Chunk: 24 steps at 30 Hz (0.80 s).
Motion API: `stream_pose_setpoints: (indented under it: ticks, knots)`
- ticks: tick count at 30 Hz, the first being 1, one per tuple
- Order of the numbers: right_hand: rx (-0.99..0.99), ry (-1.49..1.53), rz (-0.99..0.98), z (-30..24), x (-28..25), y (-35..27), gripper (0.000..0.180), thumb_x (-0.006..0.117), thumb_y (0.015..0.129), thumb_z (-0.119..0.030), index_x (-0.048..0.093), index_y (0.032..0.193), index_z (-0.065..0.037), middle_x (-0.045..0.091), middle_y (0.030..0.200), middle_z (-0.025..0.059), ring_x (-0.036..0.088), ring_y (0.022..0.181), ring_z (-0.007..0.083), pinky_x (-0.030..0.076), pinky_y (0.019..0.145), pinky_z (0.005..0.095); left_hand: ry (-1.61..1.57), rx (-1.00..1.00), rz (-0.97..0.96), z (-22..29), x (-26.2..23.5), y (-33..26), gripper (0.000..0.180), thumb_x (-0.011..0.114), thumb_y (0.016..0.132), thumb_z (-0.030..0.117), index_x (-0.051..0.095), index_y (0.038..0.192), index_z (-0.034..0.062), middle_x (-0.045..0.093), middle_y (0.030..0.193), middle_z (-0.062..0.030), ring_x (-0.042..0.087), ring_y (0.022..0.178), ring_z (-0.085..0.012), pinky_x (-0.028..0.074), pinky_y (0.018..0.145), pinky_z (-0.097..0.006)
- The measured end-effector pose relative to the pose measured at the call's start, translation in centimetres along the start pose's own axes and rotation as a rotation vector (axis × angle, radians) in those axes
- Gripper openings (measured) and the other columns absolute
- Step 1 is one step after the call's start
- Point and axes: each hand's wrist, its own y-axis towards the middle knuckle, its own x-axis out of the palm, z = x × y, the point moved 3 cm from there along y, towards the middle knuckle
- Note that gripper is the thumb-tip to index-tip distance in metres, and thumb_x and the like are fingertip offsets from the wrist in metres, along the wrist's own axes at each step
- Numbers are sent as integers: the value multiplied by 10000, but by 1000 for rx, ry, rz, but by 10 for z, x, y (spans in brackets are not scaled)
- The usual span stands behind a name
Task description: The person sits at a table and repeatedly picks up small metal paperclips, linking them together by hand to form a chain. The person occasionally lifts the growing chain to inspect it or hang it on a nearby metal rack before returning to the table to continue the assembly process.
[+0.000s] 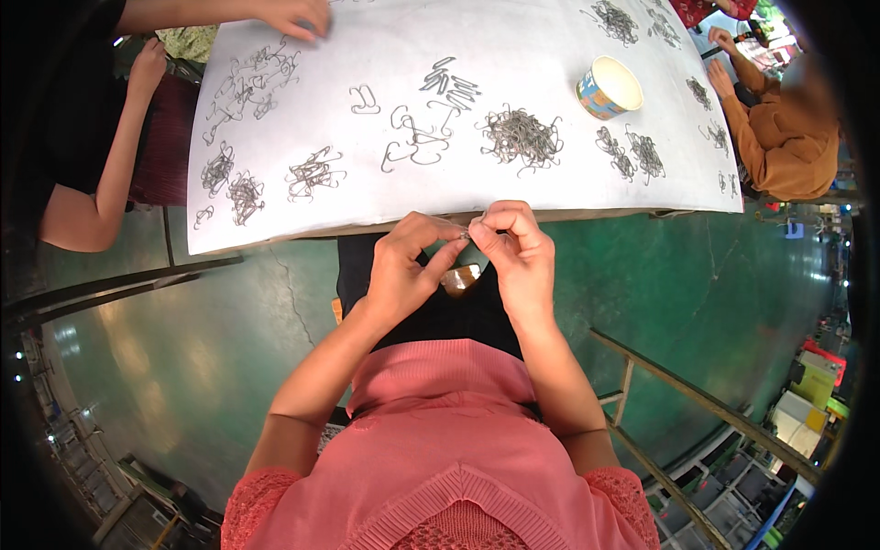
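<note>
Far-left worker: a hand (295, 16) reached over the white tabletop (385, 200), blurred, above loose wire hooks (252, 82).
Left heap: a tangle of bent wire (313, 174) lay near the table's front edge.
Left hand (401, 261): thumb and forefinger were pinched together on a small metal piece (466, 236), held just off that edge.
Dark heap: a dense pile of wire pieces (521, 136) sat beyond the hands.
Right hand (524, 261): its thumb and forefinger were pinched on the same piece, meeting the left's fingertips.
Cup: a blue-patterned paper tub (600, 96) stood open-topped, pale inside; I couldn't tell what lay at its bottom.
Beside it: two small wire heaps (646, 154).
Far-right worker: a brown sleeve (756, 160) rested by the table.
</note>
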Motion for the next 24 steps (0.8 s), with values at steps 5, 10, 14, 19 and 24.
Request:
stream_pose_setpoints:
  ticks: [5,10,14,19,24]
  knots:
    - [-207,-122,48,-1,-5,-5,90,718,787,-38,630,803,-33,558,918,32,458,682,83,377,593,213,75,82,-21,-4,-14,27,171,646,839,84,684,993,22,670,952,-138,614,903,-276,483,813,-358]
    - [-242,-186,60,-8,-12,-7,90,721,786,-52,633,800,-38,558,901,33,444,678,98,385,613,225,407,156,49,-47,-23,110,145,650,817,90,690,949,46,673,895,-113,618,850,-284,494,754,-365]
    - [-236,-217,81,-5,-18,-8,91,723,786,-58,636,800,-38,558,894,37,446,683,102,386,616,229,652,82,43,-73,-15,164,149,669,798,132,683,913,38,674,877,-110,643,803,-267,503,717,-361]
    - [-213,-205,92,-2,-24,-7,87,721,791,-59,636,800,-41,568,888,41,463,690,105,386,613,231,848,-47,62,-81,3,189,196,686,784,208,654,896,51,661,934,-104,638,845,-276,486,736,-417]
    - [-224,-227,88,-5,-27,-3,96,725,783,-50,632,805,-44,572,895,44,488,711,109,387,604,236,973,-98,209,-89,9,189,229,697,780,221,641,939,66,637,1009,-93,627,894,-274,453,776,-477]
